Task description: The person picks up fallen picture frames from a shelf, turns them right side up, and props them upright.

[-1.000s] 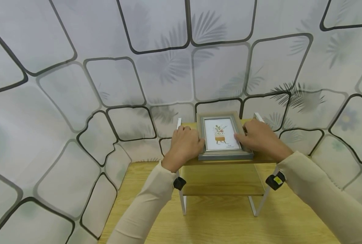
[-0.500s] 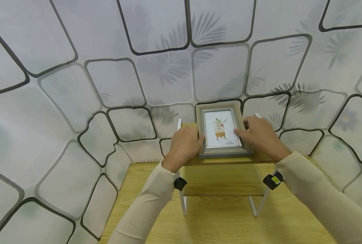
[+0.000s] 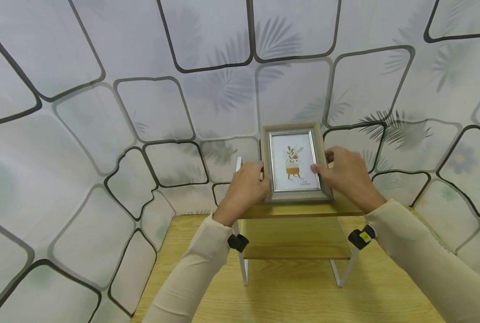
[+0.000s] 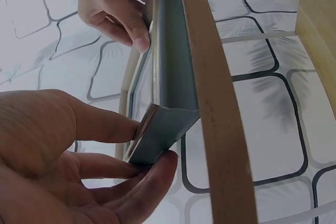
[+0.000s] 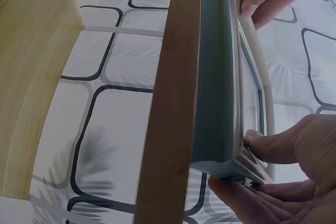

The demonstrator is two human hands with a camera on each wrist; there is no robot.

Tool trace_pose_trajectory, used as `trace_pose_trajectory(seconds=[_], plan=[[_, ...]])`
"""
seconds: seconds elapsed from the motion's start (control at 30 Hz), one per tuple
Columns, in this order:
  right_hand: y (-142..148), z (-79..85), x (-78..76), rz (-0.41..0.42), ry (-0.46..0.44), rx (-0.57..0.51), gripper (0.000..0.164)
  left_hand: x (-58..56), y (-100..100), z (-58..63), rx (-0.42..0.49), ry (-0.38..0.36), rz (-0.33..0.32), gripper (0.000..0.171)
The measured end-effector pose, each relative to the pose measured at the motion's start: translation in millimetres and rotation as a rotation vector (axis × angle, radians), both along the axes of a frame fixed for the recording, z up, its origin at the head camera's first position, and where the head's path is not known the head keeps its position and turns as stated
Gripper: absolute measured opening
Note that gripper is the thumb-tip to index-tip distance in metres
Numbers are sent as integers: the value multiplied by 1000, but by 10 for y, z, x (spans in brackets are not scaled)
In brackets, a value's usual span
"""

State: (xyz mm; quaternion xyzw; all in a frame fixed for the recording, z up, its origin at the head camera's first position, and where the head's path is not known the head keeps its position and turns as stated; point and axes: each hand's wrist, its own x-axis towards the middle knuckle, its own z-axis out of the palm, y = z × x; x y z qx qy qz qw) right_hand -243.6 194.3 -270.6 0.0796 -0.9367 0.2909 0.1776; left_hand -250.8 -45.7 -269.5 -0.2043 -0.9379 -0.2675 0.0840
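Note:
A picture frame (image 3: 292, 161) with a pale wooden border and silver inner trim holds a print of a potted plant. It leans back over the top board (image 3: 300, 211) of a small two-tier table, lower edge by the board's front. My left hand (image 3: 248, 186) pinches its left side; in the left wrist view, the thumb lies on the face and the fingers curl under the grey-blue side (image 4: 176, 45). On the opposite side my right hand (image 3: 349, 177) grips likewise, thumb on the front border in the right wrist view, fingers (image 5: 247, 198) at the side and back.
Below the top board is a lower shelf (image 3: 296, 237) between white metal legs (image 3: 244, 269). The table stands on a wood-look floor (image 3: 288, 300). Close behind it hangs a patterned wall covering (image 3: 219, 103), which also runs along both sides.
The picture frame's far edge has risen steadily, so its face tilts more toward me, and its lower edge has shifted slightly back. Both hands keep their grip and rise a little with it.

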Motion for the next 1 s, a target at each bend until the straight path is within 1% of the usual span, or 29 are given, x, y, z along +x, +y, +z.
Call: trace_pose_trajectory(seconds=[0.2, 0.27, 0.4, 0.5, 0.77, 1.0], plan=[[-13, 4, 2, -13, 24, -54, 53, -6, -4, 36, 18, 32, 7, 12], [-16, 3, 5, -12, 36, -70, 54, 3, -4, 47, 36, 29, 17, 20], [-19, 4, 7, -12, 61, -101, 54, 20, -6, 58, 76, 25, 47, 43], [-22, 3, 1, -13, 85, -116, 54, 35, -6, 60, 105, 28, 69, 52], [-36, 3, -19, -24, 152, -127, 56, 20, 17, 49, 172, 61, 94, 54], [-42, -2, -11, -11, 205, -138, 48, 13, 29, 35, 199, 84, 108, 54]])
